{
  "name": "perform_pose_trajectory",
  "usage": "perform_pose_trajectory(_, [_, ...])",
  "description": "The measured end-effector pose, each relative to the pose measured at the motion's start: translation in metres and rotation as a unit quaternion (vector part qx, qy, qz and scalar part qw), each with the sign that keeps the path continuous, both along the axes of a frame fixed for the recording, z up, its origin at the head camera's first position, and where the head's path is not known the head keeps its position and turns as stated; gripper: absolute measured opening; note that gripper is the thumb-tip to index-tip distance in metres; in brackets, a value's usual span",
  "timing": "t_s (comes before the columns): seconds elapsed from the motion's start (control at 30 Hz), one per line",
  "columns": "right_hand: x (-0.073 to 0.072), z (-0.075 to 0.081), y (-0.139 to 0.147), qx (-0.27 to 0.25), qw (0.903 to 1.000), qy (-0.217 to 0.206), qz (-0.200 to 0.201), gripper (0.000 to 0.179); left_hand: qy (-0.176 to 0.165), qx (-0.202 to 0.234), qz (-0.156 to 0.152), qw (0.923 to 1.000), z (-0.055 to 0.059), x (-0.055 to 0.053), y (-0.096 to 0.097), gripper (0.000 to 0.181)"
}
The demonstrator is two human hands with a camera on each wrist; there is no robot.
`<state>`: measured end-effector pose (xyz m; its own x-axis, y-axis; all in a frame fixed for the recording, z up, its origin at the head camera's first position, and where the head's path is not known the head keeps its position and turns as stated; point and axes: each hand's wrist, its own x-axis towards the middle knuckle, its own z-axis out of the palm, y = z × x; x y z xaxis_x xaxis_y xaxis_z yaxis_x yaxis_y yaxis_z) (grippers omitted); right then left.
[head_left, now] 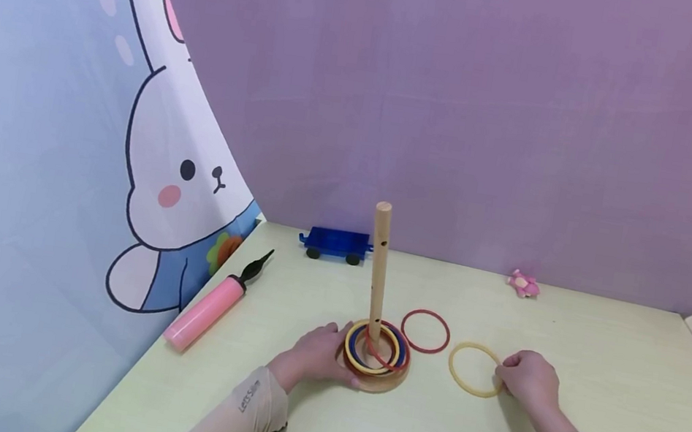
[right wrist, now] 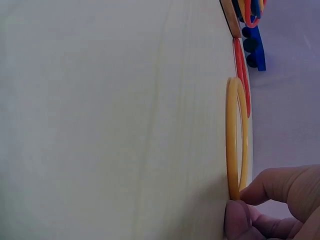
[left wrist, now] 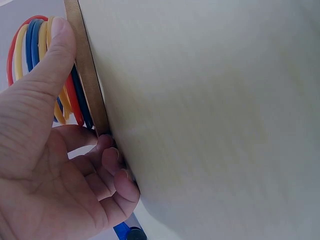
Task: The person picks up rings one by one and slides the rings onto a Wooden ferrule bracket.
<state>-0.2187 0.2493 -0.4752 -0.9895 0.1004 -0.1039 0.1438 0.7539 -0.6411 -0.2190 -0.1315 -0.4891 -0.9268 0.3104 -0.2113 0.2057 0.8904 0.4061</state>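
A wooden peg [head_left: 378,272] rises from a round wooden base [head_left: 377,385], with several yellow, blue and red rings [left wrist: 33,45] piled around its foot. My left hand [head_left: 320,355] grips the base from the left side; in the left wrist view its thumb lies against the rings and its fingers curl at the base's edge. To the right, my right hand [head_left: 531,382] pinches the right edge of a yellow ring [right wrist: 232,135] between thumb and fingers, the ring lying low over the table. A loose red ring [head_left: 428,312] lies between the peg and that yellow ring.
Behind the peg, a blue wheeled toy cart [head_left: 338,243] stands near the table's back edge. A small pink toy figure [head_left: 524,284] is at the back right. On the left lies a pink hand pump [head_left: 206,314] with a black nozzle. A purple backdrop [head_left: 499,119] closes off the back.
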Motion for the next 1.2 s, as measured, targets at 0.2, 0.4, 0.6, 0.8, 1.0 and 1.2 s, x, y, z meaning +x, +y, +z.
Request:
perform_pose_trajectory(0.2, [0.0018,0.0012,-0.0014,0.031,0.9993,0.016,0.014,0.009,-0.004,-0.001,0.002,1.0,0.0007,-0.0003,0.0,0.116])
perform_pose_trajectory(0.4, [0.0025,0.0016,-0.0008,0.025,0.9995,0.004,0.018,0.01,-0.01,0.003,0.006,0.9999,0.0005,-0.0007,0.0001,0.116])
perform_pose_trajectory(0.6, [0.0024,0.0009,0.0009,0.017,0.9996,-0.003,0.021,0.01,-0.012,0.003,0.008,0.9999,-0.0002,-0.0007,0.0004,0.115])
perform_pose_trajectory(0.8, [0.0023,0.0016,0.0021,-0.011,0.9996,-0.013,0.022,0.011,-0.012,0.005,0.008,0.9999,0.002,-0.0011,0.0004,0.115])
perform_pose_trajectory(1.0, [-0.0001,-0.001,0.0047,-0.088,0.9955,-0.026,0.021,0.012,-0.009,0.004,0.006,0.9999,0.002,-0.0013,0.0001,0.116])
perform_pose_trajectory(1.2, [0.003,0.002,0.0021,-0.17,0.9843,-0.038,0.029,0.02,-0.015,0.006,0.01,0.9998,0.0,-0.0005,-0.0003,0.116])
